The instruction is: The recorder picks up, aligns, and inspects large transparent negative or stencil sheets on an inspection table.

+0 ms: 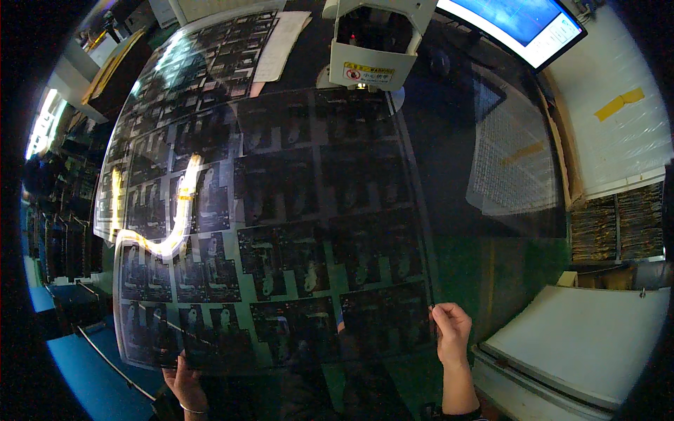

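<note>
Between my hands is a large see-through film sheet (295,231) printed with rows of dark circuit-board patterns. Its far part reaches to the foot of a white machine (375,59), and the green floor shows through its near part. My left hand (184,386) grips the near edge toward the left, thumb on top and the other fingers underneath, partly hidden. At the near right corner my right hand (453,330) pinches the film between thumb and fingers. A curved glare of light crosses the sheet's left side.
Another patterned film (210,59) lies at the far left beside white papers (282,45). A lit monitor (519,24), a dark mouse (439,62) and a pale gridded sheet (512,151) are at the far right. Nearer right stands a white-topped cabinet (576,344).
</note>
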{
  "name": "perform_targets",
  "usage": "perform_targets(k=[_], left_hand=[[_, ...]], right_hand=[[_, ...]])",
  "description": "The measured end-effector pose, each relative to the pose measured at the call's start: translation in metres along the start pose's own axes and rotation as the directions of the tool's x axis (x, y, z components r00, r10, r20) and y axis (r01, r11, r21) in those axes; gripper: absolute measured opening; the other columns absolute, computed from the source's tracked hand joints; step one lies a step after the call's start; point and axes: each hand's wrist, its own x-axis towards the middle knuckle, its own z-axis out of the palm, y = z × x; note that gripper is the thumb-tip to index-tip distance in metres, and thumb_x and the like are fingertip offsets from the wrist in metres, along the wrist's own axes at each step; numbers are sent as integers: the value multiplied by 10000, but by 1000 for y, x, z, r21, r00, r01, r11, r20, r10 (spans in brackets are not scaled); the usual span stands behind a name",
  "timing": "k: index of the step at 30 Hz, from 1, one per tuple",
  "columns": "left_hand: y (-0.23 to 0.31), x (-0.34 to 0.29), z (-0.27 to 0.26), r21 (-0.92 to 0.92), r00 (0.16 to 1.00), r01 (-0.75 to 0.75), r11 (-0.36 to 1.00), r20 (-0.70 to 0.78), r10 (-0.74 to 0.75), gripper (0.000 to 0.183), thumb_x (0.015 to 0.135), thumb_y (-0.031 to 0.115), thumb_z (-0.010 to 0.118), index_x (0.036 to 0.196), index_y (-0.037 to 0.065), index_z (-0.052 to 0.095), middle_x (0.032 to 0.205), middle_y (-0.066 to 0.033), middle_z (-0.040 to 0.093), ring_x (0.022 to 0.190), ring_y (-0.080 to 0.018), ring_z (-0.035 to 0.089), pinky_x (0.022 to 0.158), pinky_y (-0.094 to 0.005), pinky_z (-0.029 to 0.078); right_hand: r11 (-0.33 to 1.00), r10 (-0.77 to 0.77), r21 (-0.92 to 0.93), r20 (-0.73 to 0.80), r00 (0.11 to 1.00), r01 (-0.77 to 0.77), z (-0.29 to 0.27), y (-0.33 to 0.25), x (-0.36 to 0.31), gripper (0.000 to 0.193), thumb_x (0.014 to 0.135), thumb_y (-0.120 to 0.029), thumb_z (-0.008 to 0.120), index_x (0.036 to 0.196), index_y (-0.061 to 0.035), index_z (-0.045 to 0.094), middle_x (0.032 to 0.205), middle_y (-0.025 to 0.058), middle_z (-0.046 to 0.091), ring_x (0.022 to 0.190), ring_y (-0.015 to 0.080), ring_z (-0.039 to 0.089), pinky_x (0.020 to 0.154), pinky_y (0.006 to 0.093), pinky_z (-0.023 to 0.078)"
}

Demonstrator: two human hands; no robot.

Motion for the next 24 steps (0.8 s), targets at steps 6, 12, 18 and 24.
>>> perform_targets(k=[6, 12, 18, 24], left_hand=[[7, -3, 5, 0, 998, 23, 1000, 67, -23, 378, 790, 101, 576, 1139, 62, 434, 981, -44, 558, 829, -144, 564, 638, -264, 467], [1, -2, 4, 8, 1000, 2, 1000, -2, -2, 362, 791, 105, 577, 1128, 71, 447, 970, -34, 558, 810, -131, 561, 643, -257, 450], [-1, -2, 5, 0, 999, 37, 999, -25, -37, 359, 786, 109, 584, 1121, 87, 455, 965, -33, 564, 807, -122, 559, 610, -233, 437], [0, -3, 8, -17, 998, 49, 999, -26, -49, 359, 786, 106, 586, 1119, 91, 454, 938, -32, 577, 777, -121, 564, 562, -219, 431]], right_hand=[[1000, -18, -17, -16, 1000, 18, 1, -3, 2, 101, 765, -102, 618, 798, -8, 604, 771, 33, 599, 705, 91, 536, 667, 223, 422], [1000, -8, -10, -15, 1000, 8, -1, -2, 4, 108, 766, -105, 616, 812, -8, 601, 788, 40, 605, 704, 89, 536, 665, 220, 421], [1000, -18, 7, -10, 1000, 18, 0, -5, 4, 108, 769, -105, 613, 814, -9, 599, 788, 43, 605, 706, 88, 534, 669, 220, 419], [999, -31, -12, -17, 999, 31, 0, -2, 6, 54, 789, -61, 574, 805, -9, 574, 739, 27, 589, 649, 69, 538, 592, 185, 428]])
